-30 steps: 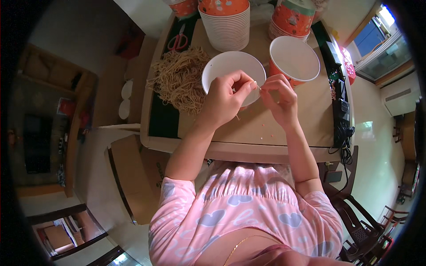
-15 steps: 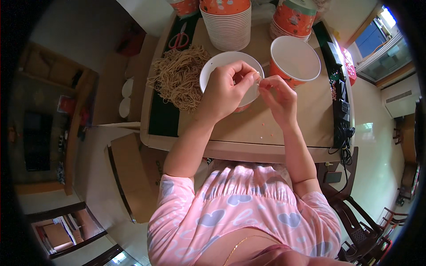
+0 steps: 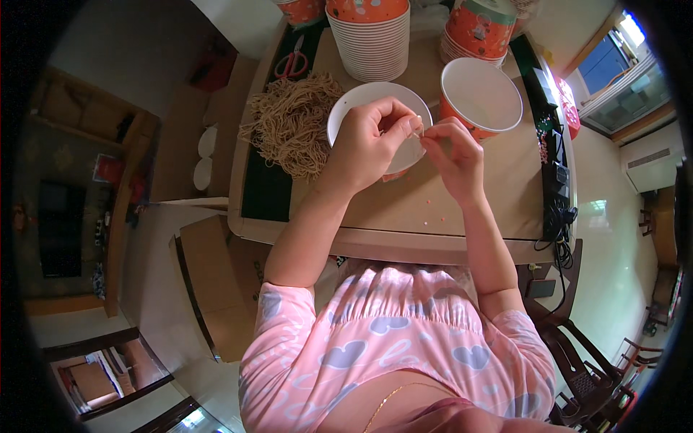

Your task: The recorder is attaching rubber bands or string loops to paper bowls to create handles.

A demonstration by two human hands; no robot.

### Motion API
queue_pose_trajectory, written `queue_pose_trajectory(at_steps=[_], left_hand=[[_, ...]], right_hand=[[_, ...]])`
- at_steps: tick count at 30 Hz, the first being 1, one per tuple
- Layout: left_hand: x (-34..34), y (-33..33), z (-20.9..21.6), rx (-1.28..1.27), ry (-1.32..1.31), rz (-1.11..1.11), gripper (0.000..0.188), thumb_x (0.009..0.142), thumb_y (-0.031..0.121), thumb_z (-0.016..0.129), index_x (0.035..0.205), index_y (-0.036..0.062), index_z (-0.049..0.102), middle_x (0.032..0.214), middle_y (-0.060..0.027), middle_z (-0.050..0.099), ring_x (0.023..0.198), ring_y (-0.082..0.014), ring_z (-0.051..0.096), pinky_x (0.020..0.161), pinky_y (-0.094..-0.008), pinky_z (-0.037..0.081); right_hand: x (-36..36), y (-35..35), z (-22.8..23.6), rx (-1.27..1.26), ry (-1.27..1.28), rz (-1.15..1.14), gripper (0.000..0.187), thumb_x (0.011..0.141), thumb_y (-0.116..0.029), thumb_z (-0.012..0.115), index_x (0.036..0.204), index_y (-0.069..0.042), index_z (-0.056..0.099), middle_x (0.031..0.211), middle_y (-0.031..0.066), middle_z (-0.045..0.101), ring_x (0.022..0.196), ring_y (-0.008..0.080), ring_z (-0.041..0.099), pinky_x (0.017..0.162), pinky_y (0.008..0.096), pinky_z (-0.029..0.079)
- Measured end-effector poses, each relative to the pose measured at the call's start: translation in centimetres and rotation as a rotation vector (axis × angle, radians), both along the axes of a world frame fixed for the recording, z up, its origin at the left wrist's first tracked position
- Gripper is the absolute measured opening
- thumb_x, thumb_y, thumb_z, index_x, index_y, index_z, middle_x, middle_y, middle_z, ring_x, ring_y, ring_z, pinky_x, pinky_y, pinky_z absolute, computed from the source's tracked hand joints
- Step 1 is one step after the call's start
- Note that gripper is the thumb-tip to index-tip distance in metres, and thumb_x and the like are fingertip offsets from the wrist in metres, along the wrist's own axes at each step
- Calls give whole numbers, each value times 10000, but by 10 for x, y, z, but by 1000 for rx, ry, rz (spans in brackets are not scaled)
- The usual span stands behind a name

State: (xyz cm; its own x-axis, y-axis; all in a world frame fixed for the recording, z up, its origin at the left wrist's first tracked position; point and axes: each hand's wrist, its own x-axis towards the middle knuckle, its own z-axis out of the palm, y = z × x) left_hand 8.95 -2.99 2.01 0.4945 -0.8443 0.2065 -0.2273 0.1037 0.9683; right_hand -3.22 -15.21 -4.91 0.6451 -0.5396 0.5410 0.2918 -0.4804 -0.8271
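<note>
Above an orange-and-white paper tub (image 3: 372,92), my left hand (image 3: 364,148) and my right hand (image 3: 455,153) meet, thumb and fingers pinched. A tiny pale, thread-like bit shows between the fingertips, too small to name. My left hand hides part of the tub's inside. Just beyond my right hand stands a second orange tub (image 3: 481,94), its white inside facing up. To the left of the near tub lies a tangled heap of beige string (image 3: 292,130). Scissors with red handles (image 3: 291,65) rest behind that heap.
Tall stacks of paper tubs (image 3: 369,47) and more orange tubs (image 3: 478,32) line the table's back. Tiny orange bits (image 3: 428,202) dot the brown tabletop (image 3: 375,220). A power strip with black cables (image 3: 559,177) runs along the right edge. An opened cardboard box (image 3: 216,281) stands at lower left.
My hands stay nearly in place over the tub, both still pinched. The view has shifted very slightly; nothing has been put down or picked up.
</note>
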Motion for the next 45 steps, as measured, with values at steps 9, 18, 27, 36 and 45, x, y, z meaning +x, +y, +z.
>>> queue_pose_trajectory(at_steps=[9, 18, 27, 36, 45], left_hand=[[1, 3, -5, -10, 160, 24, 134, 925, 136, 639, 902, 7, 669, 773, 9, 635, 643, -20, 502, 586, -170, 392], [0, 12, 20, -135, 203, 31, 124, 932, 140, 634, 909, 20, 657, 750, 14, 606, 597, -13, 457, 521, -160, 329], [5, 19, 20, -167, 307, -2, 149, 951, 167, 615, 918, 25, 646, 773, 16, 595, 576, -11, 434, 497, -155, 306], [14, 15, 19, -168, 51, 145, 88, 959, 93, 556, 1019, 45, 598, 757, -9, 606, 610, -48, 496, 552, -189, 383], [16, -4, -35, 278, -647, -10, 131, 822, 79, 649, 943, 84, 700, 911, -114, 604, 783, -288, 642, 701, -398, 515]], right_hand=[[-7, 2, -23, -68, 16, -77, 107, 778, 26, 716, 863, -11, 664, 831, 61, 604, 788, 182, 594, 710, 292, 470], [-10, 4, -43, -131, 11, -130, 129, 758, 26, 731, 865, -23, 679, 827, 65, 604, 799, 207, 582, 700, 311, 467], [-9, 1, -47, -335, -5, -163, 206, 780, 61, 707, 962, -18, 652, 830, 60, 600, 774, 179, 575, 694, 277, 472], [-8, 22, -18, 26, 260, -68, 321, 818, -94, 734, 1095, -49, 578, 847, 75, 591, 729, 171, 569, 662, 298, 488], [-4, 16, -19, -24, 298, -60, 281, 820, -109, 727, 1037, -23, 570, 851, 83, 587, 740, 177, 594, 656, 295, 504]])
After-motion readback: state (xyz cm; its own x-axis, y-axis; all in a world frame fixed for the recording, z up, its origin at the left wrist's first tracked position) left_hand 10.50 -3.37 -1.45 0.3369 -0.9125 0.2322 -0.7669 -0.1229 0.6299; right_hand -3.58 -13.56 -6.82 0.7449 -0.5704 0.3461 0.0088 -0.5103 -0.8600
